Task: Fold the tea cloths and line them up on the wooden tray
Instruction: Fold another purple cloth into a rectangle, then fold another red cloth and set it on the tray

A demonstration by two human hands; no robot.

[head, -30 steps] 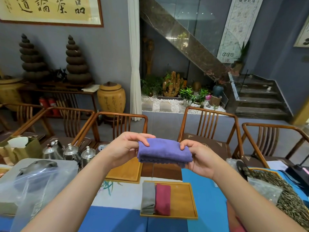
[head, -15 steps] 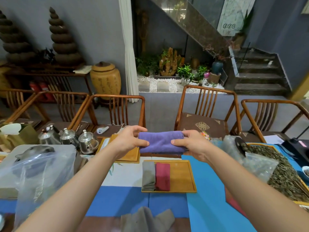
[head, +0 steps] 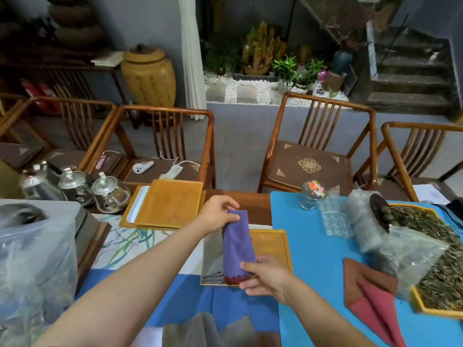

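Note:
A folded purple tea cloth (head: 236,242) is stretched lengthwise over the wooden tray (head: 273,246). My left hand (head: 218,215) pinches its far end and my right hand (head: 265,276) grips its near end. On the tray lie a folded grey cloth (head: 213,256) at the left and a folded red cloth (head: 234,280), mostly hidden under the purple one. An unfolded grey cloth (head: 198,330) lies at the table's near edge. A loose red cloth (head: 370,299) lies on the blue mat at the right.
A second wooden tray (head: 167,204) on a white dish sits behind, with glass teapots (head: 107,194) to its left. A plastic bag (head: 32,259) fills the left. At the right are a glass jar (head: 310,195), bubble wrap (head: 360,219) and a tray of dried tea (head: 441,256). Chairs (head: 318,146) stand beyond.
Both hands have lowered the purple cloth from chest height and turned it from crosswise to lengthwise, over the tray on top of the red cloth. The camera has tilted down.

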